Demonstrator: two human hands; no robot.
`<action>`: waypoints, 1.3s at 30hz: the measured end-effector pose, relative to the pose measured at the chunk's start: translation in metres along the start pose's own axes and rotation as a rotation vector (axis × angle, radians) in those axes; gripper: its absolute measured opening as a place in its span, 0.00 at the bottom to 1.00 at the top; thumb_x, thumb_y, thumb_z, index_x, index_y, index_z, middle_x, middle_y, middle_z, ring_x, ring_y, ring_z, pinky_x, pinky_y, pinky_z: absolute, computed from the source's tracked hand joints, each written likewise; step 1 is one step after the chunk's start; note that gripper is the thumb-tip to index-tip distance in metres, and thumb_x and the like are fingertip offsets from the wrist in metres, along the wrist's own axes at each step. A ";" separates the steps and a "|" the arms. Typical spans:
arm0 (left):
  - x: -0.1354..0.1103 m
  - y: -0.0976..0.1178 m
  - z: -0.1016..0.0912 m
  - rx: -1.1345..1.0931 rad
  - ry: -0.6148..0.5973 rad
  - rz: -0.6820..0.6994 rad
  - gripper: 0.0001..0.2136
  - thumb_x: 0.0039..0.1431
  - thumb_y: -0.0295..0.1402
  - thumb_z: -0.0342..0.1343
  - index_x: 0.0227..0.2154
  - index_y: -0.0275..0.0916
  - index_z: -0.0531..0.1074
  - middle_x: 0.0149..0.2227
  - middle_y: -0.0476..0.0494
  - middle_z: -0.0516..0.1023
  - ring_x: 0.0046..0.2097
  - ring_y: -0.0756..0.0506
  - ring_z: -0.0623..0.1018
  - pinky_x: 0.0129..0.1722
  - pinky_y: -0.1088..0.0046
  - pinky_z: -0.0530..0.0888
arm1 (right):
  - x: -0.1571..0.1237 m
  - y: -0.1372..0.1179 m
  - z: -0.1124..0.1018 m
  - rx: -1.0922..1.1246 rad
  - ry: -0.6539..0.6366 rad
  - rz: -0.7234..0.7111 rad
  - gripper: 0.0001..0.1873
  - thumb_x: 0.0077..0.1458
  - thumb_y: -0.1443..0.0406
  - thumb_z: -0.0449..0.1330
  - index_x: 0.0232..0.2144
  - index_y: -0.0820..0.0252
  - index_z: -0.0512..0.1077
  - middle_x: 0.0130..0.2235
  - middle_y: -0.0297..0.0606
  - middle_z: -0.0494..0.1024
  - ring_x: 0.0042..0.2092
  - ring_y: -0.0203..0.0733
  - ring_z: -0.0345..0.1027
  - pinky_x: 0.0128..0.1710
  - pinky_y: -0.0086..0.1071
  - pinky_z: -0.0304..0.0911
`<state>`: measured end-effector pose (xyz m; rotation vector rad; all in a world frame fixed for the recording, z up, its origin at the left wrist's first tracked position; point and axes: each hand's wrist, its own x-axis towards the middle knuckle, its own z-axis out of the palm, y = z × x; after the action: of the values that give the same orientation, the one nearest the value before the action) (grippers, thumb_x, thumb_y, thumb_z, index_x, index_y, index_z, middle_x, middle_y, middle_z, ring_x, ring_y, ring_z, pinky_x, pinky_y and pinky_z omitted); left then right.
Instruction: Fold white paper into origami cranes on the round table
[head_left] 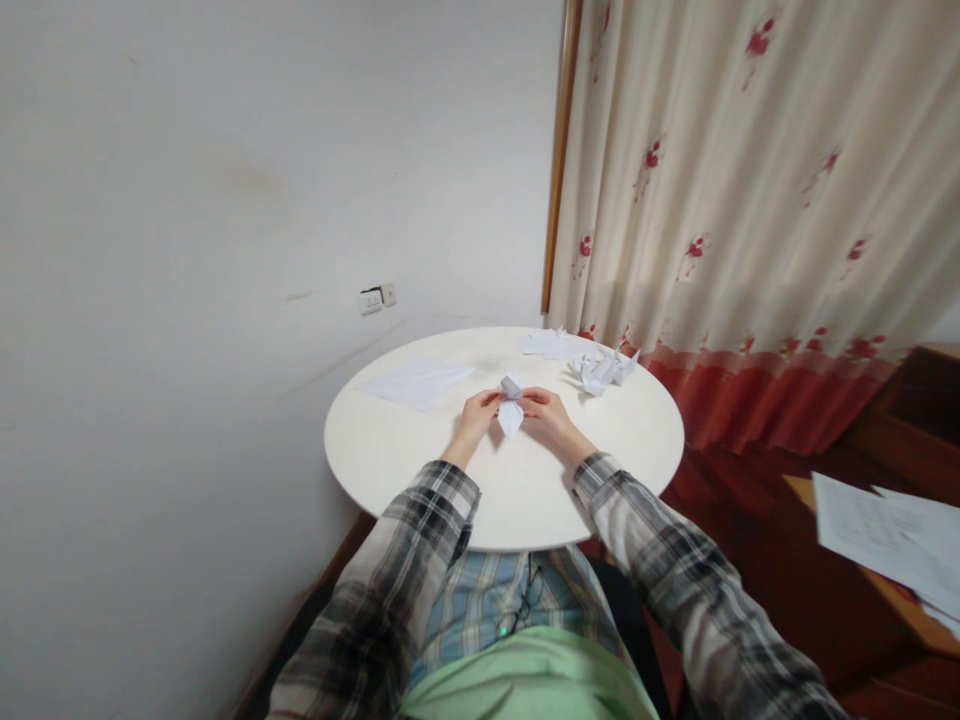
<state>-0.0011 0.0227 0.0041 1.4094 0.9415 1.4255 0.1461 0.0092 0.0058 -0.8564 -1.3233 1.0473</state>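
Note:
A small folded white paper figure [511, 408] is held over the middle of a round white table [420, 470]. My left hand [478, 414] pinches its left side with fingers closed. On the other side, my right hand [546, 413] grips it the same way. Both arms wear plaid sleeves and reach forward from my lap. The lower tip of the paper points down toward the tabletop.
Flat white sheets [418, 382] lie at the table's back left. More paper [550, 344] and several folded paper figures [602, 371] sit at the back right. A floral curtain [750, 200] hangs to the right, a wall [225, 250] to the left. Papers [892, 545] rest on a wooden surface at the right.

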 end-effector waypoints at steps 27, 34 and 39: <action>-0.004 0.000 0.001 -0.021 -0.081 -0.042 0.13 0.40 0.39 0.61 0.25 0.34 0.70 0.25 0.47 0.72 0.28 0.51 0.70 0.29 0.75 0.65 | 0.006 0.007 -0.003 -0.038 0.107 -0.027 0.14 0.34 0.56 0.62 0.18 0.61 0.68 0.20 0.31 0.69 0.24 0.33 0.60 0.26 0.28 0.58; -0.004 -0.001 0.000 -0.012 -0.073 -0.045 0.13 0.40 0.39 0.61 0.24 0.34 0.68 0.23 0.49 0.71 0.26 0.52 0.70 0.28 0.75 0.65 | 0.006 0.008 -0.003 -0.042 0.112 -0.037 0.13 0.35 0.57 0.62 0.19 0.61 0.67 0.20 0.31 0.68 0.23 0.32 0.60 0.25 0.28 0.58; -0.004 0.002 0.001 -0.004 -0.066 -0.038 0.13 0.38 0.39 0.61 0.22 0.35 0.67 0.22 0.49 0.71 0.25 0.52 0.69 0.28 0.75 0.65 | 0.006 0.008 -0.003 -0.035 0.126 -0.036 0.13 0.34 0.58 0.62 0.19 0.61 0.66 0.19 0.30 0.67 0.22 0.32 0.60 0.24 0.28 0.58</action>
<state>-0.0008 0.0186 0.0045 1.4201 0.9184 1.3441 0.1476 0.0180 0.0001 -0.9069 -1.2499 0.9291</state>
